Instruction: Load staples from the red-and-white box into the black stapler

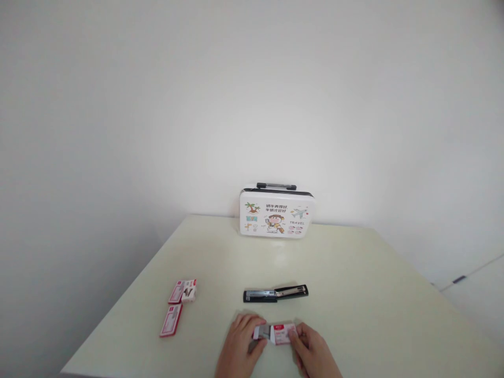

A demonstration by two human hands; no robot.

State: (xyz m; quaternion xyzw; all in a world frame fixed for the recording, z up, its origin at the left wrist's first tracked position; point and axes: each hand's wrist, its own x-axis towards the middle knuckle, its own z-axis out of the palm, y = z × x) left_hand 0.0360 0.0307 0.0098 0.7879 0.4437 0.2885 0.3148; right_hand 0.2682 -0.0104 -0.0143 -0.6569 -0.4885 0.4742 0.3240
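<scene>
Both hands grip one small staple box at the near edge of the pale table: left hand on its left end, right hand on its right, fingers closed on it. Its long axis runs left-right, parallel to the opened black stapler just beyond, under a bare white wall

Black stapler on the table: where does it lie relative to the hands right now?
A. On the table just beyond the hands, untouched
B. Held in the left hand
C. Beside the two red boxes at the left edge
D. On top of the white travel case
A. The black stapler lies opened flat on the table, just past the left hand and right hand, which together hold a small red-and-white box.
</scene>
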